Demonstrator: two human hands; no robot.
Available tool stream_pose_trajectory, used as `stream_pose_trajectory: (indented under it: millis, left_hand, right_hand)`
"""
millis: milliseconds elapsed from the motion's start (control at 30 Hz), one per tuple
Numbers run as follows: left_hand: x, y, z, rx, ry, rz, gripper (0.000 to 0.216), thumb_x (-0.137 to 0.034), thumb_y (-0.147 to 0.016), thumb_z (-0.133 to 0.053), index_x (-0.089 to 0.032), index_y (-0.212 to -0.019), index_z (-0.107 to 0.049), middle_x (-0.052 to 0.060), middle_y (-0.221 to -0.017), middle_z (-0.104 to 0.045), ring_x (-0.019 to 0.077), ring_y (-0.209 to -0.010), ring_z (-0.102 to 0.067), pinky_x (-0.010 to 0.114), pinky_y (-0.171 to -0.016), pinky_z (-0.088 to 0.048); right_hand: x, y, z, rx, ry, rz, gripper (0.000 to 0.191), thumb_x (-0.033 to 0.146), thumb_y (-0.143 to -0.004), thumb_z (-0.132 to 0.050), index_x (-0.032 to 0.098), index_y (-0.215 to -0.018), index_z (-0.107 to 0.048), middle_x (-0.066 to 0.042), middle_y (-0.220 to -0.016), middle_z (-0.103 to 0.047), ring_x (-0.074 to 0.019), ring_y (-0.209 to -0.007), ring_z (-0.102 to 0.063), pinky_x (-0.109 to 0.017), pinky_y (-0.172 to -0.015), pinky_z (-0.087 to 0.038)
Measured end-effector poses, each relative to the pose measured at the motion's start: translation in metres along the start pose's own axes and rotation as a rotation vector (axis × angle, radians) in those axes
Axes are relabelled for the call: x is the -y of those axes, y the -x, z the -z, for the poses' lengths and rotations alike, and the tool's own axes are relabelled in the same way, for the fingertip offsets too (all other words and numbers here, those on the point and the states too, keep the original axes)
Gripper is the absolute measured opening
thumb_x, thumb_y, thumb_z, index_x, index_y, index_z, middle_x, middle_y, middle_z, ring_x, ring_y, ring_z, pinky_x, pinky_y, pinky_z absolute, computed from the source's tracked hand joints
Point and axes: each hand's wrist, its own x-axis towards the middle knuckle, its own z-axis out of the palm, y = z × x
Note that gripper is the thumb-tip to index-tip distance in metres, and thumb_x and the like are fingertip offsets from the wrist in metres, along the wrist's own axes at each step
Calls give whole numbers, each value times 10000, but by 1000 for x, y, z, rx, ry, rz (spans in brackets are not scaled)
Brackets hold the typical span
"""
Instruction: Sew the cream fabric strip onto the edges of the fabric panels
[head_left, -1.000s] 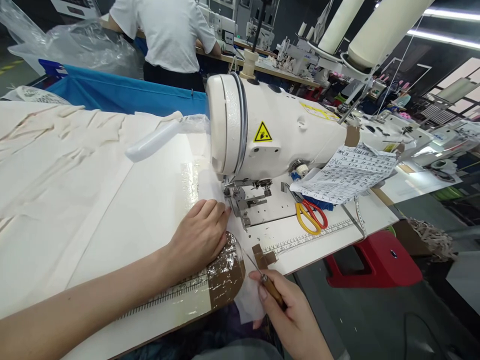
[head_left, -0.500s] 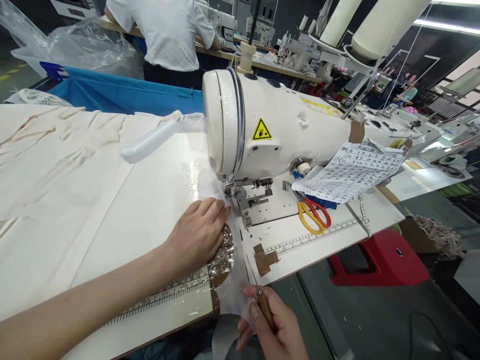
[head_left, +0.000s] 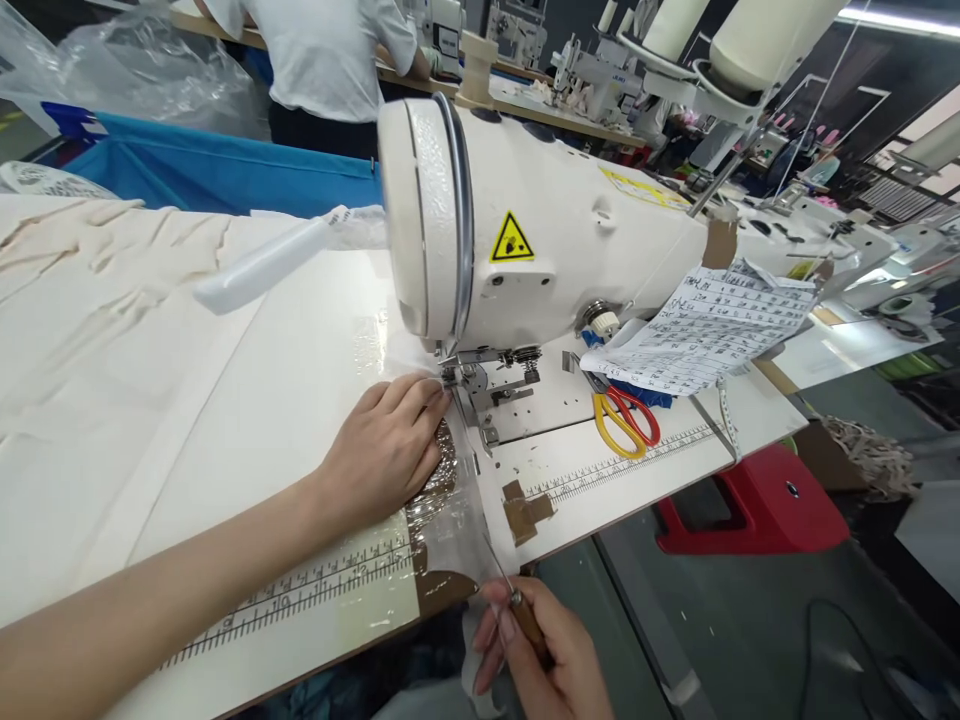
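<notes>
A white sewing machine (head_left: 555,210) stands over a strip of thin white fabric (head_left: 461,515) that runs from the needle area down past the table edge. Palm down, my left hand (head_left: 390,435) lies on the fabric just left of the presser foot (head_left: 452,375), its fingers lying on the cloth and its thumb tucked in alongside. Below the table's front edge my right hand (head_left: 551,645) grips an awl with a wooden handle (head_left: 531,628). The awl's thin metal tip points up along the fabric strip. Fingers of that hand also touch the strip's lower part.
Red-and-yellow scissors (head_left: 626,420) lie right of the needle area, beneath a handwritten paper sheet (head_left: 701,325). Cream fabric (head_left: 97,340) covers the table's left side. Behind it are a blue cloth bin (head_left: 232,165) and a person in a white shirt (head_left: 315,60). A red stool (head_left: 757,510) stands right.
The view has shifted slightly. The awl's metal tip now shows against the fabric strip, and the strip's loose lower end has moved. My left hand keeps its place by the presser foot.
</notes>
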Motion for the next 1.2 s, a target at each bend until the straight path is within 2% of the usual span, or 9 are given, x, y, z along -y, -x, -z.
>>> stream_pose_trajectory:
  millis: [100,500,567,667,733,800,933,1067,1200]
  left_hand:
    - [-7,3,5,11,23,-24,445,-211,-983,-353,-30,-1284,-626,186,-1255,-628,322,-1167,-550,451,-938,-454]
    - [-15,8,5,-8,70,-94,408,-167,-932,-401,-18,-1237,-628,201,-1245,-620,338,-1167,-538,474,-955,-467]
    - [-15,9,6,4,68,-84,416,-177,-937,-390,-25,-1246,-624,199,-1247,-615,340,-1160,-538,471,-933,-480]
    - [-15,8,6,12,54,-72,422,-188,-948,-379,-29,-1259,-617,196,-1243,-613,343,-1164,-530,463,-919,-487]
    - [-14,7,6,13,42,-67,426,-194,-956,-372,-23,-1263,-614,201,-1243,-610,349,-1183,-519,465,-931,-483]
    - [-13,6,5,18,34,-58,429,-199,-961,-365,-20,-1262,-612,207,-1245,-608,354,-1197,-512,469,-940,-480]
    - [-11,4,3,18,47,-28,423,-216,-969,-363,-43,-1266,-610,201,-1245,-604,343,-1185,-523,463,-940,-484]
    - [-9,5,1,4,72,-25,415,-198,-963,-370,-26,-1255,-610,208,-1249,-594,339,-1162,-536,463,-927,-494]
    - [-8,5,1,21,100,-18,410,-203,-959,-370,-40,-1239,-621,209,-1262,-590,335,-1142,-552,473,-921,-502]
  right_hand:
    - [-1,0,2,49,9,29,371,524,-1041,-476,221,-1143,-664,-49,-847,-679,-128,-585,-657,-241,-587,-536]
    - [11,-4,1,56,179,74,346,432,-1076,-402,203,-1178,-640,-53,-825,-711,-147,-590,-685,-232,-556,-519]
    - [14,-2,5,50,300,161,288,334,-1074,-403,228,-1216,-630,-60,-877,-727,-171,-666,-711,-259,-626,-554]
    - [26,-3,14,-19,595,426,298,168,-1000,-455,245,-1237,-619,-100,-1051,-715,-232,-912,-707,-331,-806,-558]
    - [37,-12,21,-119,732,538,299,133,-970,-458,220,-1200,-628,-103,-995,-693,-233,-872,-681,-328,-751,-537]
    - [48,-28,24,-200,796,537,260,155,-990,-440,199,-1144,-645,-81,-888,-686,-211,-765,-664,-300,-656,-504]
    - [63,-68,20,-266,918,480,209,289,-994,-517,199,-1081,-686,-62,-907,-756,-205,-775,-694,-275,-666,-486]
    - [64,-96,11,-293,1105,477,173,313,-950,-573,206,-941,-709,-37,-802,-752,-190,-691,-669,-252,-592,-399]
    - [67,-102,7,-272,1031,453,206,296,-947,-543,200,-801,-653,-20,-717,-687,-159,-628,-597,-243,-566,-350]
